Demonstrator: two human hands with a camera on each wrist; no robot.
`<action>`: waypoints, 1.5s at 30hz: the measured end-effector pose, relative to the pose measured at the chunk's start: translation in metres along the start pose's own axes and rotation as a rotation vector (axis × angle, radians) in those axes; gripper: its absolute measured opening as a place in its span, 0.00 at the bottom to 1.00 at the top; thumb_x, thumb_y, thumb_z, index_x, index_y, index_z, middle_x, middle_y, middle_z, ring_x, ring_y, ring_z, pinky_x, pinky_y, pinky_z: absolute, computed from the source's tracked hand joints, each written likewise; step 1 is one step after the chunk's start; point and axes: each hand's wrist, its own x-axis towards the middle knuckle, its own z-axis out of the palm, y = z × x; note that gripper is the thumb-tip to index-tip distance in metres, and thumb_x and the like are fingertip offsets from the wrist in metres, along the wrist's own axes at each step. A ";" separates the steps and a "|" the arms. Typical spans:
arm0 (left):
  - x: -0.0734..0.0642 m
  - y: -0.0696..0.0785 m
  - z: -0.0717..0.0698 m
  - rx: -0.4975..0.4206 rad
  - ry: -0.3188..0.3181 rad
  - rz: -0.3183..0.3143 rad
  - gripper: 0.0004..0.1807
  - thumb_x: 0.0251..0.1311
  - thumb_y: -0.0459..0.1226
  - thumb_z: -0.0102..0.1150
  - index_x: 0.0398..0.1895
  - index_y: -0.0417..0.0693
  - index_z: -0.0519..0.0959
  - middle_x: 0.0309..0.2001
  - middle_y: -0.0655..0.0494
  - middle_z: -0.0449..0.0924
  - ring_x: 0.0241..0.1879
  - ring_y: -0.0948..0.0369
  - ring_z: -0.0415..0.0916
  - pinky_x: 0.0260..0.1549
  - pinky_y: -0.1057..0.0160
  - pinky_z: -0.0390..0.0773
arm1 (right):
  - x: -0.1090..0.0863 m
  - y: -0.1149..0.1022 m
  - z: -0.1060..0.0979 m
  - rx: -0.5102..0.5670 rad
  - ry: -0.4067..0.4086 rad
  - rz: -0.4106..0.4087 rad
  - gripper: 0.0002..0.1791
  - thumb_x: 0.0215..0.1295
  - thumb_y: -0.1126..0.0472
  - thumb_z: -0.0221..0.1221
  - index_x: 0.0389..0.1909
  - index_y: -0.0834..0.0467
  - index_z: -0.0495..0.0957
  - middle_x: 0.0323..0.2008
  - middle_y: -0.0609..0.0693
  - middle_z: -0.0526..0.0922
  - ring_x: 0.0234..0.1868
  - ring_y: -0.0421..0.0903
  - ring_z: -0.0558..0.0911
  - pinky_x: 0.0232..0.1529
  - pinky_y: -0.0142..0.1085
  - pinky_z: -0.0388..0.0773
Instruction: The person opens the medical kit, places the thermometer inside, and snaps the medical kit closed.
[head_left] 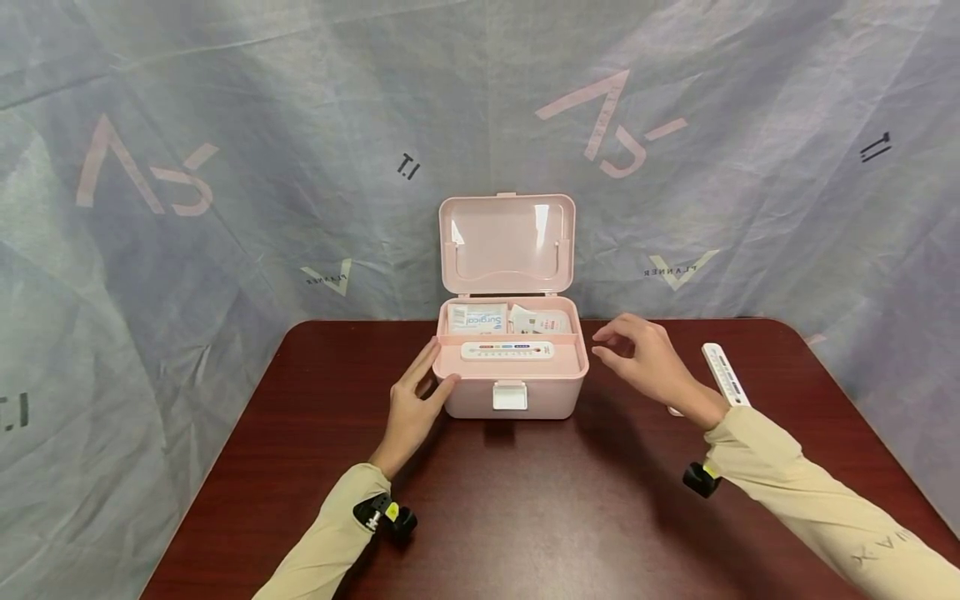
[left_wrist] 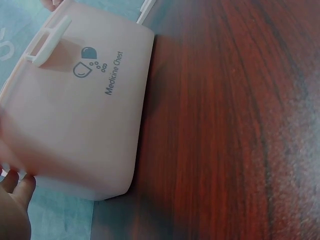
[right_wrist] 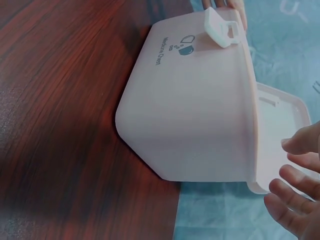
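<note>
A pink medicine chest [head_left: 510,398] stands at the back middle of the table, its lid [head_left: 507,242] raised. A white thermometer [head_left: 507,351] with coloured bands lies across the front of its inner tray. Behind the divider sit a packet marked Surgical [head_left: 477,318] and other small packets [head_left: 538,321]. My left hand [head_left: 415,404] rests at the chest's left front corner, fingers extended along the side and thumb at the front rim. Just off the right side, my right hand [head_left: 643,354] hovers with loosely bent fingers and nothing between them.
A second white thermometer [head_left: 725,373] lies on the dark red table [head_left: 510,508] to the right, partly behind my right wrist. Grey printed fabric [head_left: 337,150] hangs behind and at both sides of the table. The chest has a white front latch [head_left: 510,396].
</note>
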 end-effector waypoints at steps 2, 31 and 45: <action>0.000 0.000 0.000 0.003 0.001 0.000 0.31 0.59 0.32 0.62 0.65 0.33 0.66 0.68 0.46 0.62 0.66 0.48 0.59 0.54 0.43 0.69 | -0.001 0.001 -0.001 -0.006 0.004 0.000 0.07 0.51 0.69 0.66 0.33 0.60 0.83 0.28 0.48 0.79 0.30 0.45 0.77 0.28 0.36 0.71; 0.002 -0.035 0.004 0.004 0.019 0.010 0.33 0.59 0.43 0.64 0.67 0.46 0.67 0.69 0.51 0.62 0.67 0.61 0.59 0.55 0.47 0.70 | -0.019 0.015 -0.006 -0.022 0.027 0.091 0.08 0.51 0.69 0.67 0.32 0.58 0.82 0.30 0.49 0.80 0.29 0.47 0.77 0.26 0.35 0.72; 0.001 -0.035 0.005 0.005 0.025 0.000 0.33 0.59 0.42 0.64 0.67 0.47 0.67 0.68 0.65 0.62 0.67 0.62 0.58 0.55 0.49 0.70 | -0.029 0.026 -0.010 -0.029 0.054 0.110 0.07 0.50 0.70 0.67 0.31 0.59 0.83 0.27 0.49 0.79 0.27 0.44 0.75 0.23 0.26 0.70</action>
